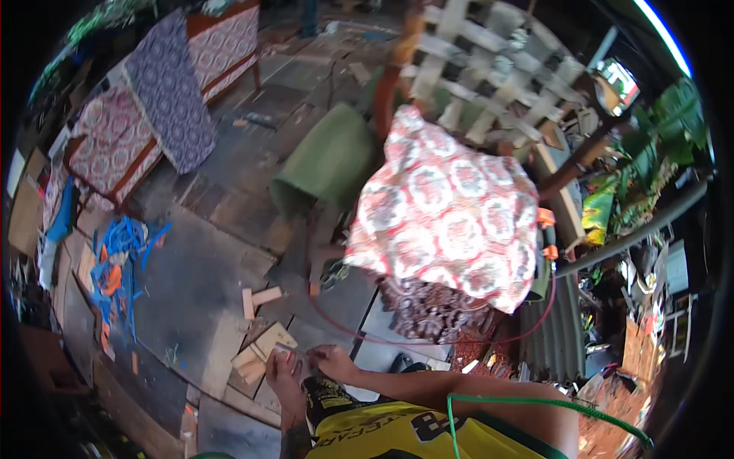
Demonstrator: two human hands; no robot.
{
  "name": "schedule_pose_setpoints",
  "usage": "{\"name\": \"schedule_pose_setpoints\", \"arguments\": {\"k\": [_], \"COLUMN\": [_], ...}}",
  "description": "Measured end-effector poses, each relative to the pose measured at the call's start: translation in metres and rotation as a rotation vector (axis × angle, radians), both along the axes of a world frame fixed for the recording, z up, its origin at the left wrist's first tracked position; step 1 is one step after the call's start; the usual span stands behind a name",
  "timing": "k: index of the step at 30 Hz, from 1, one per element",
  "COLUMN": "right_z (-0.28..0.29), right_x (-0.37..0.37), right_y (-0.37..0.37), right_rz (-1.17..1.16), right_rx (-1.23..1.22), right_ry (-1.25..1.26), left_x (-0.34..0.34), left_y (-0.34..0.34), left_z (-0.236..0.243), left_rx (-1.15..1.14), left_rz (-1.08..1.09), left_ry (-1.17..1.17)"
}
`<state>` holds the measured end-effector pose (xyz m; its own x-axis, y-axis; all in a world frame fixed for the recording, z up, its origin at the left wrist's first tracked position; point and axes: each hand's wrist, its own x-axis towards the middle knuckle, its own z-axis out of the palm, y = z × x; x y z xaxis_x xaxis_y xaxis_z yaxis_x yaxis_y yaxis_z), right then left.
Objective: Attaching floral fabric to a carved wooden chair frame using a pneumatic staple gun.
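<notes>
My left hand (285, 373) is in front of my lap with its fingers curled closed. A small pale thing seems to show at its fingertips, too small to name. Just to the right, my right hand (332, 362) is closed in a pinch, a little apart from the left one. Whatever it holds, if anything, is too small to make out. Beyond my hands, a red-and-white patterned fabric (451, 206) lies draped over a seat-like form. Dark purple patterned cloth (436, 314) hangs out below it.
Wood offcuts (262, 346) lie close by my left hand. A reddish hose (367, 336) loops across the floor. Further out are a green rolled sheet (329, 157), a woven strap frame (489, 65), blue strap scraps (118, 245), fabric-covered furniture (115, 145) and an orange-and-black tool (547, 233).
</notes>
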<state>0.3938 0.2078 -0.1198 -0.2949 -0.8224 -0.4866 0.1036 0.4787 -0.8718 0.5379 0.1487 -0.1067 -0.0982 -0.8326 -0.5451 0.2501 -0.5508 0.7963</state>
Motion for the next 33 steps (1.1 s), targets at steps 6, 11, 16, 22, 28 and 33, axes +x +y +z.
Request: {"name": "schedule_pose_setpoints", "arguments": {"k": [6,11,16,22,28,33], "right_z": [0.072,0.121,0.172,0.181,0.117,0.080], "right_x": [-0.081,-0.130,-0.188,-0.357,-0.542,-0.633], "right_y": [0.107,0.170,0.218,0.330,0.380,0.374], "right_rz": [-0.091,-0.283,-0.435,-0.887,-0.879,-0.559], "right_rx": [-0.143,-0.228,-0.311,-0.037,0.340,0.628], "right_ry": [0.300,0.057,0.420,1.023,1.194,1.070], "left_x": [-0.099,-0.164,-0.233,-0.341,-0.434,-0.495], "left_y": [0.081,0.126,0.114,0.112,0.174,0.237], "left_z": [0.087,0.136,0.160,0.184,0.191,0.180], "left_rx": [0.017,-0.072,-0.093,-0.205,-0.353,-0.235], "left_rz": [-0.154,-0.375,-0.531,-0.762,-0.832,-0.819], "left_ry": [0.243,0.172,0.131,0.230,0.337,0.201]}}
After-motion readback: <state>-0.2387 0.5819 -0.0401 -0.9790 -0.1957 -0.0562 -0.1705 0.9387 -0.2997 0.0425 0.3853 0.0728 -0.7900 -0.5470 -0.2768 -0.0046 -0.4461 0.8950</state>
